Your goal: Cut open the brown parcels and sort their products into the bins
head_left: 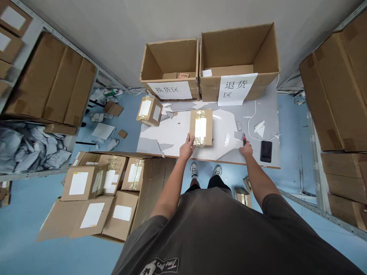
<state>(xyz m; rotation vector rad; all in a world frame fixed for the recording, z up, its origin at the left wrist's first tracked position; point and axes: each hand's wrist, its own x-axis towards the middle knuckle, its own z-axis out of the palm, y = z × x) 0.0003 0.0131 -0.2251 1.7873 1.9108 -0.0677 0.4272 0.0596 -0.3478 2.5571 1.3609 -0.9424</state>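
A taped cardboard box (192, 124) with a white label lies in front of me on the white-topped table (177, 143). My left hand (187, 148) touches its near left corner, fingers stretched out along the side. Well to the right of the box, my right hand (246, 149) is closed around a small red and black utility knife (244, 140), low over the table near its front edge. The fingers cover most of the knife, and I cannot make out its blade. A black phone (266, 151) lies just right of that hand.
Two large open cartons (241, 86) with paper signs line the table's back. A smaller taped box (149, 111) stands back left. White cable (249, 126) and paper scraps lie at right. Left of me, a big carton (156, 183) holds several labelled boxes. Loaded shelves flank both sides.
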